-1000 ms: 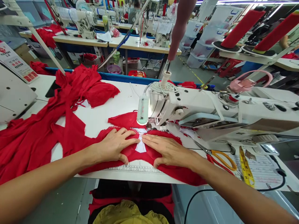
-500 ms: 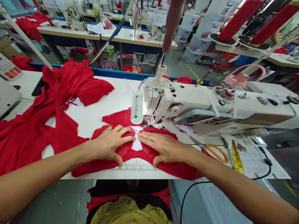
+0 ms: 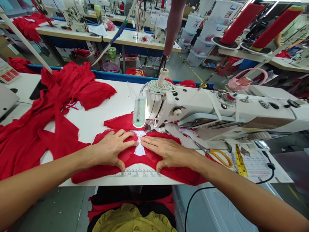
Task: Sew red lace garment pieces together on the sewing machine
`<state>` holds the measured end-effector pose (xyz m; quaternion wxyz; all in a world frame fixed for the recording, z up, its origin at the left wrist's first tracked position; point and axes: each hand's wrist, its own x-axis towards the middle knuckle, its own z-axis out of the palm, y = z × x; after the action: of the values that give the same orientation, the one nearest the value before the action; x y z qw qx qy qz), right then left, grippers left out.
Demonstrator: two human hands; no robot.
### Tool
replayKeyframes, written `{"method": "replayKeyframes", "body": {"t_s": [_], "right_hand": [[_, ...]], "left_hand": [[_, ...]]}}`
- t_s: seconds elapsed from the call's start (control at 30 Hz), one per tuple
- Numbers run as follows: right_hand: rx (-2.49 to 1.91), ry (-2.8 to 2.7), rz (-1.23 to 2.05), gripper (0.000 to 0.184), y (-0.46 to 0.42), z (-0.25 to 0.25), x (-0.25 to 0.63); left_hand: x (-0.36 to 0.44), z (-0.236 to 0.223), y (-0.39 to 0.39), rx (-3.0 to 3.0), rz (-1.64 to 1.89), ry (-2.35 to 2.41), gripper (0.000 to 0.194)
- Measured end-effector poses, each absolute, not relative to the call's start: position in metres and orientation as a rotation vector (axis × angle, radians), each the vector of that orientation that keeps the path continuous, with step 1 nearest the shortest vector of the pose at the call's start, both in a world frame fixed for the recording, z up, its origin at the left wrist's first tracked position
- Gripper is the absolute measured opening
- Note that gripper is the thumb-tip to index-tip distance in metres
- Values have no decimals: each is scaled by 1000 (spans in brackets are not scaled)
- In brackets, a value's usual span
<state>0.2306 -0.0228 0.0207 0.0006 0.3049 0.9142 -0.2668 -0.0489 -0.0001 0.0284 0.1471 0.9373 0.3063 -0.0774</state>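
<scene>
Hands (image 3: 115, 148) seemingly press red fabric (image 3: 128, 154).

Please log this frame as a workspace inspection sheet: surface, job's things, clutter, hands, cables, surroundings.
Surface: flat white sewing table, ruler scale near front edge
Job's things: red lace-edged fabric, spread out; small white piece between the hands
Clutter: heaped red cloth, left; orange-handled metal scissors and yellow tape measure, right
Hands: left hand and right hand, flat on fabric
Cables: black cable hanging at front
Surroundings: white sewing machine, red thread cones, translucent plastic bins
</scene>
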Motion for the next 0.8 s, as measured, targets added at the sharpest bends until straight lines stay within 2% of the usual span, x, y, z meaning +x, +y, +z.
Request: {"method": "replayKeyframes", "body": {"t_s": [0.27, 0.5, 0.8], "right_hand": [[952, 2863, -799, 109, -23, 24, 229], [947, 2879, -812, 110, -23, 20, 230], [940, 2851, -770, 104, -23, 23, 228]], "left_hand": [[-46, 31, -1, 2698, -283, 917, 96], [-50, 29, -1, 2691, -206, 864, 88], [-48, 34, -2, 2693, -269, 886, 88]]}}
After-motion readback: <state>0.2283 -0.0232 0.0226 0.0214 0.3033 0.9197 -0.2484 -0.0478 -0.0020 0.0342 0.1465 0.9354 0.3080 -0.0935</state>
